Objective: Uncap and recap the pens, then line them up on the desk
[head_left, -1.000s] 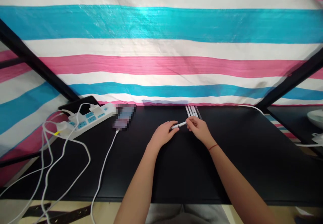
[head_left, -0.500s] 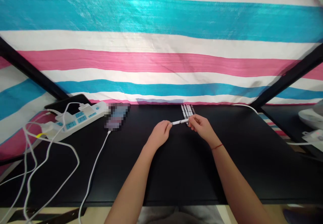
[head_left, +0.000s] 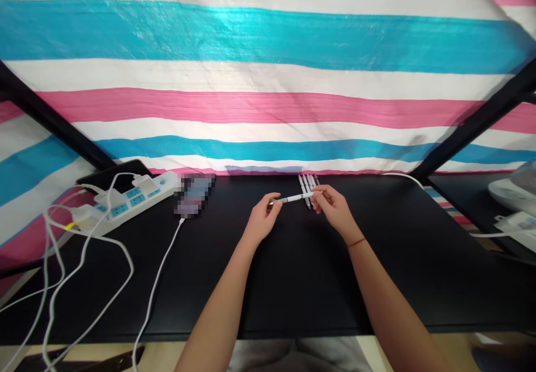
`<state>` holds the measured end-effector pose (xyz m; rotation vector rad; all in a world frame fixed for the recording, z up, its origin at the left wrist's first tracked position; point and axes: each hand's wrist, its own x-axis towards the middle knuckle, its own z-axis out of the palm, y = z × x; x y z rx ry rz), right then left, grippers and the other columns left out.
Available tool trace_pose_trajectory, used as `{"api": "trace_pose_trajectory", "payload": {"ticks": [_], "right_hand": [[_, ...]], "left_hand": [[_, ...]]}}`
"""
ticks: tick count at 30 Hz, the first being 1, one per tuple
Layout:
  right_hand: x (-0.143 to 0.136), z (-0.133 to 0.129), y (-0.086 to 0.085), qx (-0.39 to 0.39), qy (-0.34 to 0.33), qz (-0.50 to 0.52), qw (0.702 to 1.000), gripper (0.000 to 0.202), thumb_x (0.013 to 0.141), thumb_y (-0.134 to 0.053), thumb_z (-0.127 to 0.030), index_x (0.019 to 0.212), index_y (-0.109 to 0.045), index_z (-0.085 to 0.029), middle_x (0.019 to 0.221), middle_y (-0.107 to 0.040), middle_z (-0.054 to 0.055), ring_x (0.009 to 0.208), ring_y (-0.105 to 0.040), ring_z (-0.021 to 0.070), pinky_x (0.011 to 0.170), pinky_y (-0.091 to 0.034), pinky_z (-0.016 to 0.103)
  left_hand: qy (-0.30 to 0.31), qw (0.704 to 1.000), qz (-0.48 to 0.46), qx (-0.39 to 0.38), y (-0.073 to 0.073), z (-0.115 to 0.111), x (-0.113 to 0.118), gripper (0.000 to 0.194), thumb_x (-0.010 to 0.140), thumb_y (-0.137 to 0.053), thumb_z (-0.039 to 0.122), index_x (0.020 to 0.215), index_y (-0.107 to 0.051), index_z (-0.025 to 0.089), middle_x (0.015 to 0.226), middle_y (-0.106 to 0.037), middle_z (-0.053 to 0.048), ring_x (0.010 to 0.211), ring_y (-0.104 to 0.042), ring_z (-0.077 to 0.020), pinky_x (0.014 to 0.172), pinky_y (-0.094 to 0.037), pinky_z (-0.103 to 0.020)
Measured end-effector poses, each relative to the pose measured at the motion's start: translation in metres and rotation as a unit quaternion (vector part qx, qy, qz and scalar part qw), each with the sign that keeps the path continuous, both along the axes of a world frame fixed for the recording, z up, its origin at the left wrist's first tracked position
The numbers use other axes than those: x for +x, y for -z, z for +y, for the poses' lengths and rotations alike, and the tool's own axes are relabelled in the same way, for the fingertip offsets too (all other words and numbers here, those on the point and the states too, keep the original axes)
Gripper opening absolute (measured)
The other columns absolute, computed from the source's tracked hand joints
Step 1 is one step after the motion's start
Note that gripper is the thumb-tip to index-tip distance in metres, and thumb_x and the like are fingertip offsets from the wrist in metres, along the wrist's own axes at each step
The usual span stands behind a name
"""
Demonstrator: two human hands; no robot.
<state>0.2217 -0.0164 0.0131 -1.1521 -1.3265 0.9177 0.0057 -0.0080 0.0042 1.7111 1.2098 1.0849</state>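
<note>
Your left hand (head_left: pixel 260 219) pinches the near end of a white pen (head_left: pixel 293 198) between thumb and fingertips, and your right hand (head_left: pixel 333 209) pinches the other end — so the pen hangs level between the two, just above the black tabletop (head_left: pixel 301 282). A thin red string circles your right wrist. Directly behind the held pen, a short row of pens (head_left: pixel 307 182) lies side by side on the tabletop, close to the striped tarp (head_left: pixel 268 81) that backs it. Off to your left a phone (head_left: pixel 193 194) lies flat with a white charging cable (head_left: pixel 157 282) running from it toward the near edge. Farther left sits a white power strip (head_left: pixel 129 199) with blue sockets and several plugs — its loose white cords trail off the tabletop's left side.
</note>
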Motion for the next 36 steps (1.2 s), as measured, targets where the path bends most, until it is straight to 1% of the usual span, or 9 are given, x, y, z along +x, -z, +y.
{"api": "trace_pose_trajectory", "payload": {"ticks": [3, 7, 10, 15, 19, 24, 30, 34, 36], "right_hand": [[0.001, 0.001, -0.002, -0.018, 0.005, 0.042, 0.999, 0.03, 0.08, -0.06, -0.046, 0.094, -0.057, -0.019, 0.067, -0.059, 0.0, 0.055, -0.054, 0.0123, 0.047, -0.045, 0.025], [0.0, -0.001, -0.004, -0.02, -0.02, 0.048, 0.998, 0.032, 0.077, -0.063, -0.044, 0.097, -0.055, -0.02, 0.07, -0.059, 0.0, 0.058, -0.055, 0.0129, 0.05, -0.047, 0.026], [0.0, 0.0, -0.003, -0.039, -0.012, 0.05, 0.998, 0.038, 0.078, -0.061, -0.046, 0.104, -0.052, -0.02, 0.073, -0.06, 0.0, 0.057, -0.055, 0.013, 0.045, -0.044, 0.024], [0.005, 0.003, 0.001, -0.048, -0.018, 0.014, 0.999, 0.03, 0.081, -0.058, -0.046, 0.088, -0.057, -0.017, 0.064, -0.057, 0.0, 0.049, -0.049, 0.0095, 0.043, -0.04, 0.022], [0.007, 0.003, 0.0, -0.033, -0.012, 0.019, 0.999, 0.033, 0.077, -0.063, -0.045, 0.097, -0.055, -0.02, 0.07, -0.058, -0.001, 0.055, -0.053, 0.0114, 0.045, -0.042, 0.022], [0.01, 0.003, 0.001, -0.068, 0.014, -0.049, 0.996, 0.036, 0.08, -0.056, -0.053, 0.075, -0.056, -0.018, 0.06, -0.055, -0.001, 0.048, -0.047, 0.0101, 0.044, -0.038, 0.023], [0.011, 0.004, 0.001, -0.04, 0.009, -0.005, 0.999, 0.037, 0.074, -0.065, -0.049, 0.095, -0.055, -0.02, 0.072, -0.058, 0.0, 0.059, -0.054, 0.0127, 0.052, -0.044, 0.024], [0.012, 0.002, -0.002, -0.074, 0.032, -0.076, 0.994, 0.041, 0.082, -0.052, -0.057, 0.07, -0.055, -0.018, 0.058, -0.055, 0.001, 0.048, -0.046, 0.0101, 0.046, -0.04, 0.024], [0.012, 0.001, -0.002, -0.073, 0.024, -0.078, 0.994, 0.043, 0.081, -0.053, -0.057, 0.065, -0.054, -0.018, 0.057, -0.054, 0.001, 0.047, -0.044, 0.0096, 0.045, -0.039, 0.024]], "left_hand": [[-0.019, 0.996, -0.08, -0.036, 0.003, 0.004, -0.001, 0.034, 0.085, -0.051, 0.043, 0.104, -0.06, 0.016, 0.083, -0.065, -0.004, 0.074, -0.062, -0.015, 0.074, -0.05, -0.029], [-0.045, 0.991, -0.117, -0.045, 0.004, 0.005, 0.0, 0.033, 0.083, -0.054, 0.042, 0.099, -0.063, 0.015, 0.082, -0.067, -0.006, 0.076, -0.064, -0.0164, 0.076, -0.051, -0.031], [-0.054, 0.989, -0.133, -0.043, 0.004, 0.005, 0.001, 0.034, 0.082, -0.055, 0.043, 0.099, -0.064, 0.015, 0.082, -0.068, -0.006, 0.077, -0.065, -0.0168, 0.077, -0.051, -0.032], [-0.048, 0.99, -0.127, -0.04, 0.005, 0.004, 0.003, 0.032, 0.083, -0.055, 0.041, 0.098, -0.064, 0.015, 0.081, -0.068, -0.006, 0.077, -0.065, -0.0164, 0.078, -0.051, -0.032], [-0.051, 0.989, -0.129, -0.042, 0.006, 0.005, 0.002, 0.032, 0.083, -0.055, 0.041, 0.099, -0.064, 0.015, 0.082, -0.068, -0.006, 0.077, -0.065, -0.0161, 0.078, -0.051, -0.032], [-0.047, 0.99, -0.124, -0.037, 0.009, 0.006, 0.002, 0.034, 0.083, -0.055, 0.042, 0.1, -0.064, 0.014, 0.082, -0.068, -0.006, 0.077, -0.065, -0.0168, 0.078, -0.051, -0.033], [-0.049, 0.99, -0.124, -0.038, 0.011, 0.007, 0.001, 0.035, 0.083, -0.055, 0.044, 0.1, -0.064, 0.015, 0.083, -0.068, -0.006, 0.077, -0.065, -0.0166, 0.078, -0.051, -0.032], [-0.049, 0.99, -0.125, -0.039, 0.011, 0.007, 0.001, 0.035, 0.082, -0.055, 0.044, 0.1, -0.065, 0.015, 0.082, -0.068, -0.006, 0.076, -0.065, -0.0166, 0.076, -0.051, -0.031], [-0.051, 0.99, -0.122, -0.039, 0.011, 0.007, 0.001, 0.035, 0.082, -0.056, 0.044, 0.099, -0.065, 0.015, 0.081, -0.068, -0.006, 0.075, -0.064, -0.0163, 0.075, -0.051, -0.031]]}}
